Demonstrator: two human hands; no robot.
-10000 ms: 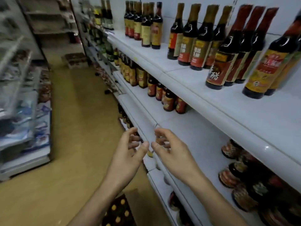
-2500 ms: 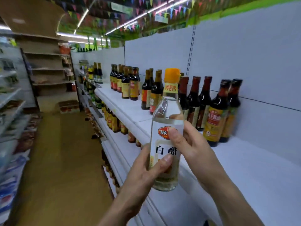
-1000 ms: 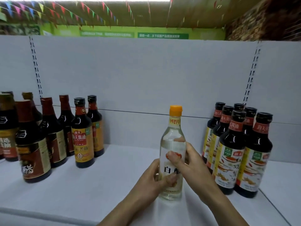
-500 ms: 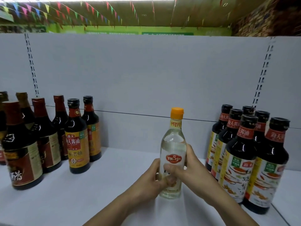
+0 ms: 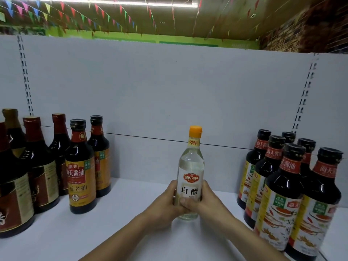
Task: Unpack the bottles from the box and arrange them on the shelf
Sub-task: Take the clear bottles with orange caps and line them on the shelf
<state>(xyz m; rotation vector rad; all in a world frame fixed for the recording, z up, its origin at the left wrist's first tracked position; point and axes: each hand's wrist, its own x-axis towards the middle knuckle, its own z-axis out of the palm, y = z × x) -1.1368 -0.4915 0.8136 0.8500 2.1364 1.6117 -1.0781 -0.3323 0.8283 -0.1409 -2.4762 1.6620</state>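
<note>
Orange is the cap of the one clear bottle (image 5: 191,166). It stands upright on the white shelf (image 5: 122,223) and carries a white label with a red emblem and two black characters. Two hands hold it. The left hand (image 5: 164,203) wraps the lower part of the bottle from its left side, and the right hand (image 5: 207,203) wraps it from its right side. The fingers of both hands are curled round the body, and the thumbs meet at the front, just under the label. The base of the bottle looks to be at the shelf surface, but I cannot tell if it fully rests there.

To the left of the clear bottle, well apart from it, stands the left cluster (image 5: 80,166) of six dark bottles. The two nearest have black caps and yellow labels. The other four have reddish or brownish necks, and the outermost one is cut by the picture edge.

To the right of the clear bottle, nearer to it, stands the right cluster (image 5: 286,194), also six dark bottles, all with black caps and red neck bands.

Behind the clear bottle rises a grey back panel (image 5: 169,91) with two slotted rails, one on each side. High above it hang strings of coloured pennants (image 5: 94,14), too many to count.
</note>
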